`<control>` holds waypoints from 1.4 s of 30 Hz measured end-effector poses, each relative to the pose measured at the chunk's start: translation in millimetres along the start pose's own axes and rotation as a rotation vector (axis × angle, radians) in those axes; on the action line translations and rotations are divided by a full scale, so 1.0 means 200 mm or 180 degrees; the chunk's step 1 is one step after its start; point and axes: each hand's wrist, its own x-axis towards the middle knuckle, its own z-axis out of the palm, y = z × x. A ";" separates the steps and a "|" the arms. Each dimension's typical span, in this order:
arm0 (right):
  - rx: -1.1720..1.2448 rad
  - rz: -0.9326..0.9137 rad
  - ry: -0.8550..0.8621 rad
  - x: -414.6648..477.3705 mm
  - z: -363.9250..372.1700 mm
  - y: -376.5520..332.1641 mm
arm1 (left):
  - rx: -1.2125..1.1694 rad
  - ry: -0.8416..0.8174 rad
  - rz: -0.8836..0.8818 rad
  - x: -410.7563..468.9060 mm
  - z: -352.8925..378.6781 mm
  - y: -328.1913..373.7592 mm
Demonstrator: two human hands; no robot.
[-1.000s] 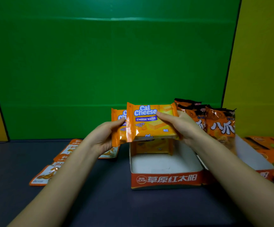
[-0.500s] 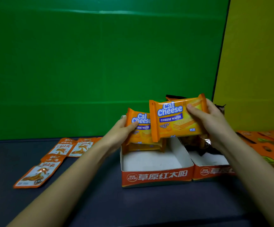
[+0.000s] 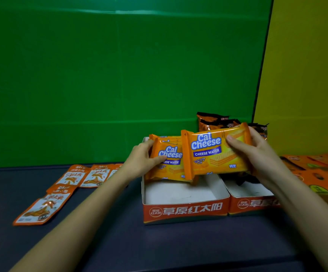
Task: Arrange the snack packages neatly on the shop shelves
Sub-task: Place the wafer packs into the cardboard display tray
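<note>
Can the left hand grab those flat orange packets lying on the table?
Probably not right away. The left hand is busy holding a Cal Cheese pack in the box. The flat orange packets lie uncovered nearby, so after letting go it likely could.

- An orange foil Cal Cheese wafer pack with blue lettering (image 3: 216, 152) is held up over the back of the tray, tilted with its right end higher, face towards the camera, overlapping the pack to its left.
- A second orange Cal Cheese wafer pack (image 3: 168, 159) stands upright at the back of the open white cardboard tray with a red printed front (image 3: 184, 211), with at least one more pack behind it.
- Dark orange-and-black crinkled snack bags (image 3: 212, 120) stand upright behind, in a second red-fronted tray (image 3: 253, 203) just to the right.
- Flat orange-and-white sachets (image 3: 41, 207) lie scattered on the dark bench to the left.
- More flat orange packets (image 3: 320, 169) lie at the far right.
</note>
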 end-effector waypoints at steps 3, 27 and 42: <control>-0.0061 0.0039 -0.0043 -0.01 0.00 0.01 | 0.0492 0.0127 -0.0013 0.01 -0.02 -0.02; -0.2737 -0.0725 -0.1018 0.08 0.24 0.12 | -0.0496 -0.0045 -0.0059 0.06 -0.11 -0.14; -0.3805 -0.1665 -0.0701 0.08 0.29 0.16 | -0.0589 0.0126 -0.0040 0.04 -0.07 -0.17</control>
